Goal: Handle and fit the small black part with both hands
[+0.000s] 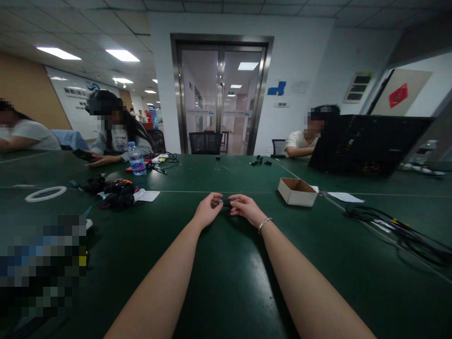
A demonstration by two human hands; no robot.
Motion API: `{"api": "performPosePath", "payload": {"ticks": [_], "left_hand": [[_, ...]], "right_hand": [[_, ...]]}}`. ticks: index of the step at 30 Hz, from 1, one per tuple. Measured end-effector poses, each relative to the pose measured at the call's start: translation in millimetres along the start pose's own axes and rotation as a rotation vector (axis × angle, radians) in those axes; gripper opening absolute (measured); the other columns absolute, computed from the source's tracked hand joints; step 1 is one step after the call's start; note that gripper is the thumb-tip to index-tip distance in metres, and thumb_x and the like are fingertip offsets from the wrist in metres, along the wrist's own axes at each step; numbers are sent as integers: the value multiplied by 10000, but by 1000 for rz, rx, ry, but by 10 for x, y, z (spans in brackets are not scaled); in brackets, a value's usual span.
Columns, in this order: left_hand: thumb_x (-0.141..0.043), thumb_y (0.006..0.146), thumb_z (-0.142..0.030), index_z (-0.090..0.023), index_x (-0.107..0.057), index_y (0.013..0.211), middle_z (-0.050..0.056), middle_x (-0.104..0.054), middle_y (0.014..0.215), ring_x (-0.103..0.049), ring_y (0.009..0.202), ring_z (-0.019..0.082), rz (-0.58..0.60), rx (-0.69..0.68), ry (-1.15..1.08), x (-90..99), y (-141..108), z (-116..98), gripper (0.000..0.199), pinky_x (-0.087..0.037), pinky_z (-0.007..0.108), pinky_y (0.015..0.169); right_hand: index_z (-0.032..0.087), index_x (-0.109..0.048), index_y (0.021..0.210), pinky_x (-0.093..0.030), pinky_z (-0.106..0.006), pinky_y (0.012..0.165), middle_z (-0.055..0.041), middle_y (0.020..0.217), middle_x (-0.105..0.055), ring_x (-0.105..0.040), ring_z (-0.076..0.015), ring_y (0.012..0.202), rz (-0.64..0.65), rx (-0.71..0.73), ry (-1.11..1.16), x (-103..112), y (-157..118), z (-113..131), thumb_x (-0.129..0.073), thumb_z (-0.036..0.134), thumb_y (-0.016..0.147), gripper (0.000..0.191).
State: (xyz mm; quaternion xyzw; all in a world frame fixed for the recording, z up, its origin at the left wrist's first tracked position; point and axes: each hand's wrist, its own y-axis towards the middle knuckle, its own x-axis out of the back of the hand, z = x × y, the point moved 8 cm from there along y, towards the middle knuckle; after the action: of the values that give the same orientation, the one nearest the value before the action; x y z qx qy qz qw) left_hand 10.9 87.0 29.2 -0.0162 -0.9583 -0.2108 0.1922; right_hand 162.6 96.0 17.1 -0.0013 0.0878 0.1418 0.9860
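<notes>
A small black object (226, 203) sits between my two hands, just above or on the green table (226, 263). My left hand (209, 210) pinches its left end, where something small and pale shows at the fingertips. The fingers of my right hand (246, 208) are closed on its right end, and a silvery bracelet circles that wrist. What exactly the object is cannot be made out. To the right of my hands stands an open white box (298, 197).
Black gear (118, 194), a white ring (45, 194) and a bottle (136, 160) are on the left. Small black pieces (259, 161) lie farther back. Black cables (402, 230) and a large black monitor (363, 143) occupy the right. Other people sit around the table.
</notes>
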Motion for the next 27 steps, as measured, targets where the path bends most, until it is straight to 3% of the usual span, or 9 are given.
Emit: {"api": "performPosePath", "payload": {"ticks": [5, 14, 20, 27], "left_hand": [[-635, 770, -225, -201, -592, 1085, 51, -632, 947, -594, 848, 162, 4, 40, 14, -5, -5, 31, 319, -489, 318, 819], [-638, 741, -151, -211, -607, 1057, 44, -639, 1006, -605, 881, 166, 21, -5, 3, 7, -23, -71, 323, -482, 320, 843], [-556, 847, -320, -193, -582, 1073, 45, -664, 869, -631, 858, 176, 15, 98, -69, -12, -13, 59, 260, -482, 322, 827], [-621, 781, -224, -195, -586, 1079, 47, -643, 959, -606, 872, 161, 1, 35, -36, -12, 10, 44, 302, -477, 309, 844]], "right_hand": [[129, -628, 938, -591, -231, 565, -7, 659, -616, -609, -100, 545, -8, 3, -18, 7, -1, 0, -623, 50, 788, 169], [133, -626, 943, -593, -234, 578, -2, 654, -614, -610, -100, 550, 13, 11, -10, 3, 3, -5, -653, 74, 780, 176], [137, -631, 941, -598, -241, 582, -9, 680, -621, -616, -102, 555, 11, 5, -9, 1, -6, 4, -669, 87, 782, 171], [130, -625, 952, -596, -241, 582, -3, 653, -614, -609, -100, 546, 6, 6, -25, -2, -17, 4, -661, 77, 783, 180]]}}
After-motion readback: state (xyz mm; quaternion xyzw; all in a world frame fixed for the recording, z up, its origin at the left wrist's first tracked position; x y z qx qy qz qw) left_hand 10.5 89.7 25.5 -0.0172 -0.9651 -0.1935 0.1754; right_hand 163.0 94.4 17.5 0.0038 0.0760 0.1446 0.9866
